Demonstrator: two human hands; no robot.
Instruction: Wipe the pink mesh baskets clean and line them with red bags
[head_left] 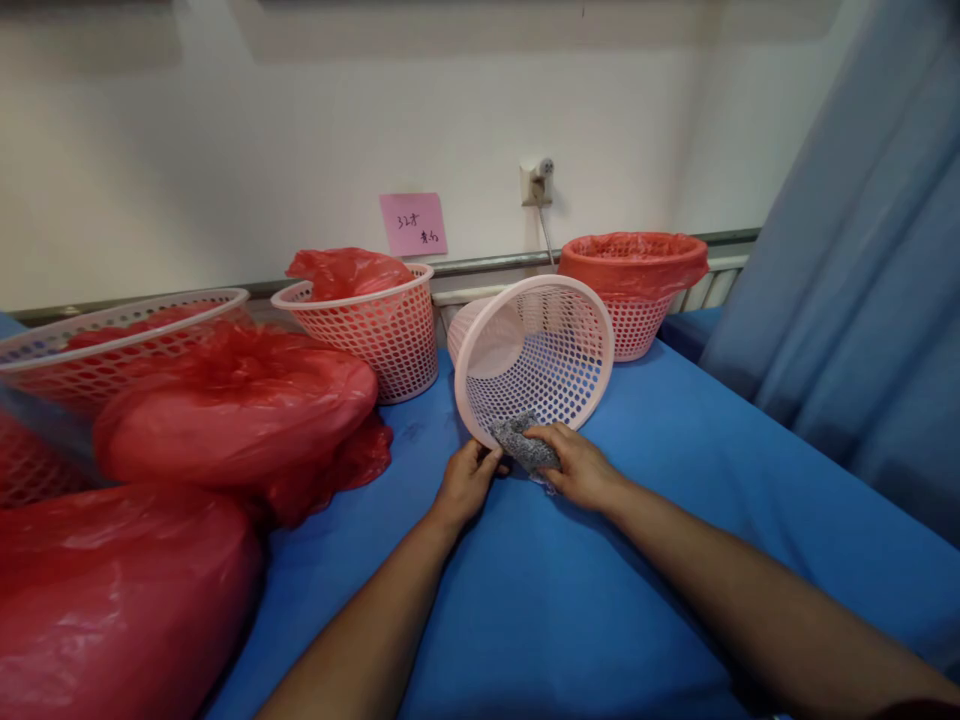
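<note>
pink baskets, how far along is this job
Done: the back-right basket has a red bag stretched over its rim. In hand: the left hand and right hand hold a grey cloth at the lower rim of the tilted basket. Left: that basket is bare, and the loose bag in the middle basket is not pulled over its rim.

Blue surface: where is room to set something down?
Free: blue surface between the right hand, shut on the grey cloth, and the curtain; also between both forearms. Crowded: red bags at left, baskets along the wall, the tipped basket in the left hand.
</note>
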